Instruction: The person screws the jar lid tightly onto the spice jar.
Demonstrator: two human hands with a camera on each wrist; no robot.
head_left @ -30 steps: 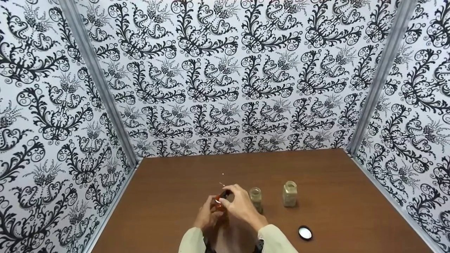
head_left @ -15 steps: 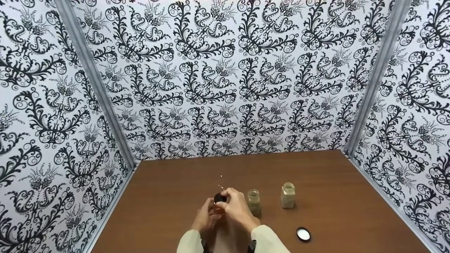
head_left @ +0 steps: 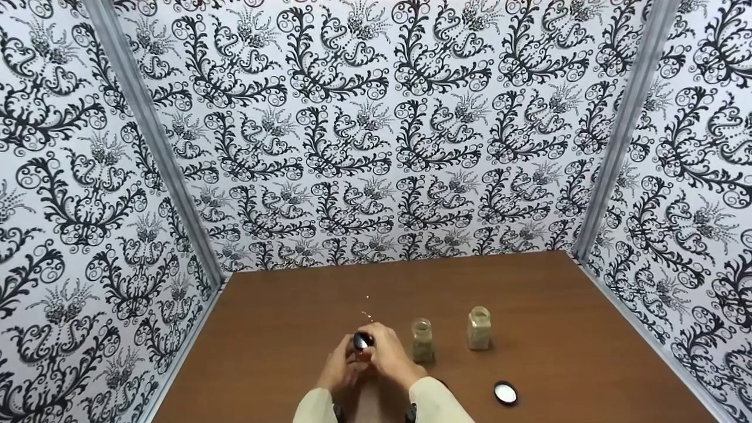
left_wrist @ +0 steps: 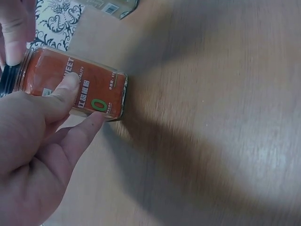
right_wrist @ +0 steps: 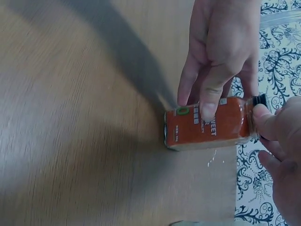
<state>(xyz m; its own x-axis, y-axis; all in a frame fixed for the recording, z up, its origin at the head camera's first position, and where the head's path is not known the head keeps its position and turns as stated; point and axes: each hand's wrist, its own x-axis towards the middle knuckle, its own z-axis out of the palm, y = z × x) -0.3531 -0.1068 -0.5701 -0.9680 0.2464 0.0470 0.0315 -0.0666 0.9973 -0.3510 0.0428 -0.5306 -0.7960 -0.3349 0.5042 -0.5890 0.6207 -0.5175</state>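
Observation:
A glass spice jar [right_wrist: 190, 132] of orange-red powder, with a printed label, is held just over or on the table. My left hand [head_left: 339, 365] grips its body, with the thumb along the label in the left wrist view. My right hand [head_left: 389, 353] pinches the black lid [head_left: 362, 341] at the jar's mouth between thumb and fingers. To the right of the hands stand two lidless glass jars of greenish-tan powder, a nearer jar [head_left: 422, 346] and a farther jar [head_left: 479, 335]. Fingers hide much of the held jar in the head view.
A loose black lid [head_left: 505, 392] lies with its white inside up at the front right of the brown table [head_left: 282, 317]. Another dark edge shows beside the right sleeve [head_left: 437, 402], mostly hidden. White specks [head_left: 368, 316] lie beyond the hands. Patterned walls [head_left: 364, 147] surround the table.
The lid's black top has turned to face the head camera, and less of the orange jar shows. My right hand has turned around the lid. A dark edge has appeared beside the right sleeve.

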